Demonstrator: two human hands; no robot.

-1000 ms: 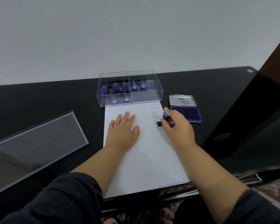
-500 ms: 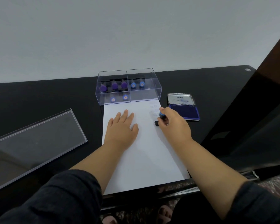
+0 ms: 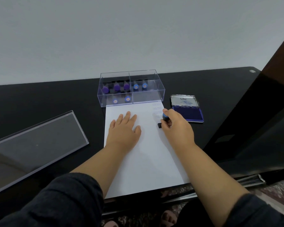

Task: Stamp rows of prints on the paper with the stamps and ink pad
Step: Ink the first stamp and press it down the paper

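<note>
Stamp: the blue-topped stamp [image 3: 163,119] stands on the paper, its dark base touching the sheet near the right edge, pinched by the right hand [image 3: 175,126].
Change: over the last second the stamp has barely shifted; it stays planted at about the same spot below the faint prints, so I judge one more print is being pressed.
Right hand: fingers curled round the stamp's grip, wrist over the sheet's right edge.
Left hand: the left hand [image 3: 124,128] lies flat with fingers spread, pressing the sheet still, as it did a second ago.
Paper: the paper [image 3: 144,161] shows a short column of pale prints [image 3: 157,110] at its top right, just beyond the stamp; most of it is blank, so the task looks early.
Ink pad: the ink pad [image 3: 188,113] lies open just right of the stamping hand, on the counter [image 3: 56,95].
Box: the clear box [image 3: 129,89] of spare stamps touches the sheet's far edge.
Lid: a clear lid [image 3: 33,143] lies well apart, far left.
</note>
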